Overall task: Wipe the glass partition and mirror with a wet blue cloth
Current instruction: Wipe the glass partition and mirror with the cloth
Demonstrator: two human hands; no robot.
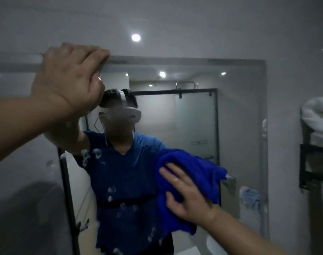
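Observation:
A large wall mirror fills the middle of the view. My right hand lies flat with spread fingers on a bright blue cloth, pressing it against the mirror's lower right part. My left hand is raised and its fingers are hooked over the mirror's top edge at the upper left. White foam spots dot the glass left of the cloth. The mirror reflects a person in a blue shirt and a black-framed glass shower partition behind.
A black wall rack with rolled white towels hangs on the right wall beside the mirror. A pale blue rag appears near the mirror's lower right edge. Ceiling spotlights shine above.

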